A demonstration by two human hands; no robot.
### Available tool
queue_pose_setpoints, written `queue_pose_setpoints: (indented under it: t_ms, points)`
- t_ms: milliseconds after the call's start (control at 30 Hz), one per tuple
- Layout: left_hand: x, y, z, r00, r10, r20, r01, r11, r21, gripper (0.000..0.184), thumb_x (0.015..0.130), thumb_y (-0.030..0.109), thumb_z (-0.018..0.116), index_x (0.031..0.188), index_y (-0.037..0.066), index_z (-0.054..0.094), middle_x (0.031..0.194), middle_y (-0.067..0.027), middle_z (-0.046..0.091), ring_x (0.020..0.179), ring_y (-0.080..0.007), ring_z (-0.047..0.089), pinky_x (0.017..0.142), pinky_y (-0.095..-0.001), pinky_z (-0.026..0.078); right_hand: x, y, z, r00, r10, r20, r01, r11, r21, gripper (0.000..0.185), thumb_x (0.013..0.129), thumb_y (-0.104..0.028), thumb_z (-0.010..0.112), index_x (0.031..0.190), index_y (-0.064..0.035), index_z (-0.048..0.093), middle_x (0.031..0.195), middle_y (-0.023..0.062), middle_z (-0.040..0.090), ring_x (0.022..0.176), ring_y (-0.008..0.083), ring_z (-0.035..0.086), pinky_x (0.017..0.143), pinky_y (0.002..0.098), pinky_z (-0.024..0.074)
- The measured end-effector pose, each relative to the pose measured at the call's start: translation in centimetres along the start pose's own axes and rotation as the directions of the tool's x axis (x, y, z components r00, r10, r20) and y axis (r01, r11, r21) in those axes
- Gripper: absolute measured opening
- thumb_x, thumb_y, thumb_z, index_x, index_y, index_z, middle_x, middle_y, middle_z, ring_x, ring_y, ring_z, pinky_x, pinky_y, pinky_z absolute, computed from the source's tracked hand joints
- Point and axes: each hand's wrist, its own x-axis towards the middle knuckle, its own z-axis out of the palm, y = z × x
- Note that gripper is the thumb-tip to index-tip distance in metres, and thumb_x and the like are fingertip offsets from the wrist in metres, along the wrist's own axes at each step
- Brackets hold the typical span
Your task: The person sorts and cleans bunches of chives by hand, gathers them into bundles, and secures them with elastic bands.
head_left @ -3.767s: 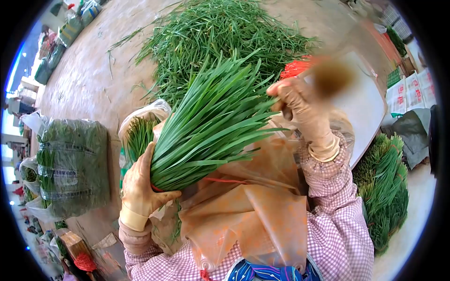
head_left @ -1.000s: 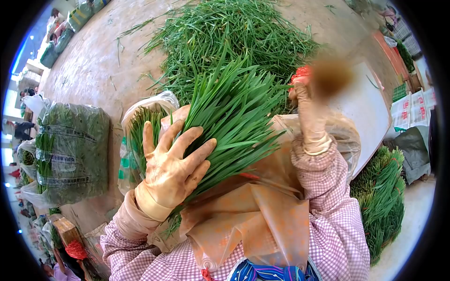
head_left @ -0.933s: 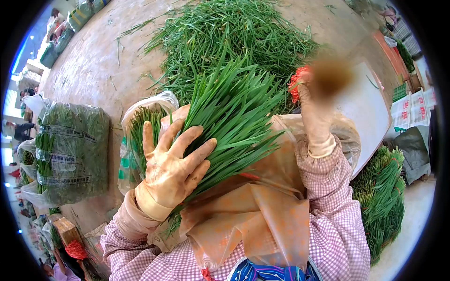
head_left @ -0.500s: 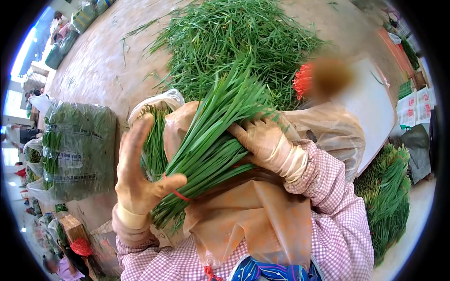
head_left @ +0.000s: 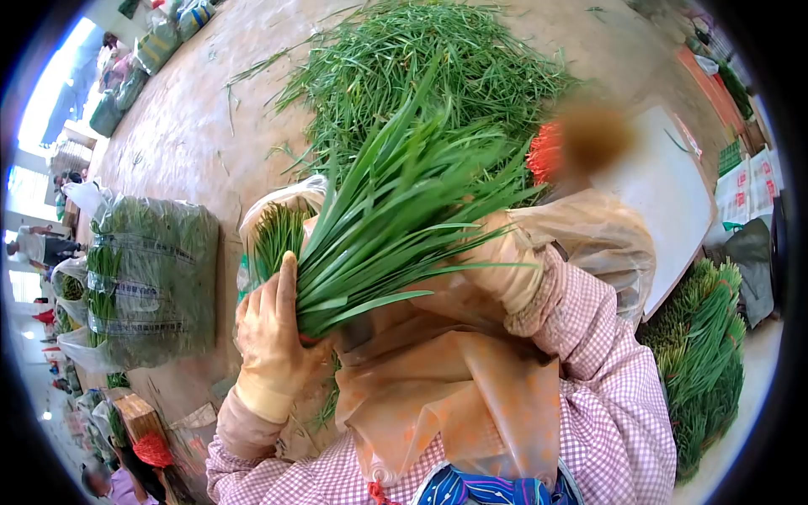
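Observation:
A bunch of chives (head_left: 379, 244) with long flat green leaves lies tilted across my lap, its leaf ends fanned toward the upper right. My gloved left hand (head_left: 276, 349) is closed round its lower end, and a bit of red band shows just beside the fingers. My gloved right hand (head_left: 497, 261) is under the leaves on the right side; the fingers are hidden by them. A brown plastic apron (head_left: 446, 387) covers my lap below the bunch. Close behind my left hand, a plastic bag (head_left: 278, 202) holds more upright green stems.
Loose chives (head_left: 429, 76) are heaped on the floor ahead. A plastic-wrapped bale (head_left: 156, 282) stands at left. To the right are red bands (head_left: 543, 153), a white board (head_left: 665, 194) and a pile of bunches (head_left: 699, 362). A brown blur hides part of the upper right.
My left hand has gone from spread fingers to closing round the lower end of the bunch. The leaves have fanned wider and now cover my right hand's fingers.

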Motion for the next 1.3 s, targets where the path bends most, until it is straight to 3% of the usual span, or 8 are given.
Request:
queue_pose_setpoints:
  t_ms: [133, 233, 367, 600, 767, 867, 1100, 1300]
  points:
    - [0.0, 0.7, 2.0, 0.998, -0.02, -0.06, 0.028, 0.989, 0.144, 0.109, 0.055, 0.025, 0.082, 0.145, 0.0, 0.027, 0.125, -0.0213, 0.05, 0.114, -0.0391, 0.049, 0.099, -0.0511, 0.036, 1.7, 2.4, -4.0, 0.435, 0.873, 0.219, -0.604, 0.103, 0.79, 0.024, 0.089, -0.023, 0.067, 0.098, -0.0016, 0.067, 0.085, 0.0051, 0.066, 0.072, 0.0149, 0.059, 0.065, 0.0298, 0.0495]
    - [-0.9, 1.0, 3.5, 0.995, -0.045, -0.084, 0.06, 0.981, 0.187, 0.108, 0.058, 0.03, 0.08, 0.146, 0.0, 0.024, 0.133, -0.0231, 0.046, 0.121, -0.0405, 0.045, 0.103, -0.0564, 0.03, 0.6, 2.8, -10.4, 0.922, 0.283, -0.266, -0.334, 0.927, -0.172, 0.016, 0.092, -0.019, 0.063, 0.101, -0.0061, 0.067, 0.074, 0.0007, 0.063, 0.062, 0.0117, 0.052, 0.058, 0.0278, 0.0449]
    - [-1.3, 1.6, 4.2, 0.985, -0.092, -0.148, 0.107, 0.99, 0.094, 0.114, 0.048, 0.013, 0.085, 0.146, 0.005, 0.027, 0.139, -0.0212, 0.04, 0.128, -0.0417, 0.039, 0.105, -0.0593, 0.026, 1.6, 1.6, -14.6, 0.848, 0.456, -0.271, -0.32, 0.847, 0.424, 0.014, 0.093, -0.016, 0.061, 0.096, -0.0034, 0.066, 0.069, 0.0016, 0.062, 0.055, 0.0067, 0.051, 0.051, 0.0218, 0.0403]
    - [-1.9, 1.8, 4.9, 0.984, -0.064, -0.164, 0.101, 0.968, 0.231, 0.104, 0.059, 0.026, 0.077, 0.145, 0.0, 0.026, 0.139, -0.0235, 0.041, 0.127, -0.0438, 0.039, 0.106, -0.0561, 0.028, 0.4, -7.5, -10.8, 0.863, 0.461, -0.208, -0.323, 0.819, 0.474, 0.016, 0.095, -0.016, 0.059, 0.095, -0.0008, 0.064, 0.074, 0.0031, 0.064, 0.058, 0.0067, 0.053, 0.05, 0.0215, 0.0417]
    - [-1.3, 1.9, 3.5, 0.983, -0.063, -0.171, 0.08, 0.992, 0.096, 0.104, 0.057, 0.02, 0.08, 0.145, 0.002, 0.028, 0.139, -0.0227, 0.04, 0.126, -0.0449, 0.039, 0.105, -0.0576, 0.028, 0.3, -8.4, -6.8, 0.919, -0.39, -0.054, 0.376, 0.91, -0.176, 0.016, 0.086, -0.013, 0.063, 0.101, -0.0047, 0.062, 0.091, 0.0092, 0.063, 0.071, 0.0205, 0.06, 0.059, 0.0303, 0.0513]
    - [-0.8, 2.5, -0.1, 0.999, -0.038, -0.002, 0.038, 0.998, 0.05, 0.088, 0.065, 0.023, 0.078, 0.14, 0.0, 0.039, 0.13, -0.0209, 0.051, 0.122, -0.0387, 0.047, 0.106, -0.0518, 0.031, -1.3, -7.6, -4.0, 0.948, -0.212, 0.238, 0.318, 0.678, -0.663, 0.029, 0.073, -0.012, 0.064, 0.102, -0.0086, 0.062, 0.088, 0.0062, 0.058, 0.071, 0.021, 0.058, 0.058, 0.0323, 0.0508]
    - [3.8, 3.3, -0.3, 0.871, 0.44, -0.219, -0.468, 0.878, -0.098, 0.033, 0.076, 0.001, 0.061, 0.108, 0.004, 0.065, 0.102, -0.0098, 0.066, 0.107, -0.0287, 0.059, 0.11, -0.0494, 0.024, -1.4, -6.4, -2.6, 0.926, -0.342, 0.161, 0.367, 0.706, -0.606, 0.029, 0.073, -0.011, 0.061, 0.101, -0.0071, 0.06, 0.083, 0.0046, 0.055, 0.071, 0.0209, 0.058, 0.056, 0.0324, 0.0489]
    - [4.5, 1.6, 2.2, 0.936, 0.256, -0.242, -0.311, 0.924, -0.225, 0.042, 0.077, -0.002, 0.051, 0.116, 0.009, 0.063, 0.117, -0.0066, 0.063, 0.118, -0.029, 0.054, 0.111, -0.0533, 0.016, -3.9, -2.1, -8.2, 0.988, -0.157, 0.004, 0.13, 0.806, -0.578, 0.045, 0.068, 0.005, 0.063, 0.111, -0.0073, 0.059, 0.076, 0.0074, 0.057, 0.062, 0.0233, 0.057, 0.053, 0.0328, 0.0485]
